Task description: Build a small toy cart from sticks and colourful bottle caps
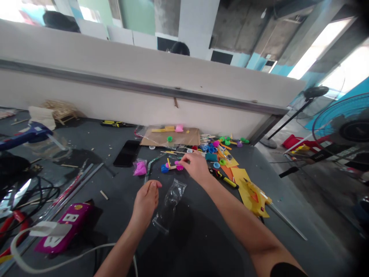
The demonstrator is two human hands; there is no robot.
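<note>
My right hand point(196, 166) is closed in a pinch, its fingertips right at a bright pink piece point(178, 166). Whether it grips that piece or something small beside it, I cannot tell. A blue piece point(165, 168) and a short yellow stick point(168, 163) lie just left of the pink one. Nearer to me, my left hand point(145, 199) hovers with curled fingers and the thumb pressed on them; what they hold, if anything, is hidden. Beside it lies a crumpled clear plastic bag point(170, 206). A pink lump in clear wrap point(140, 167) sits beyond my left hand.
A black phone point(127, 153) and cardboard sheet point(184, 136) lie toward the partition. At right are colourful caps point(216, 164), pliers point(225, 179) and a yellow glue gun point(256, 198). A purple power strip point(67, 227) with a white cable and a blue glue gun point(34, 134) are left.
</note>
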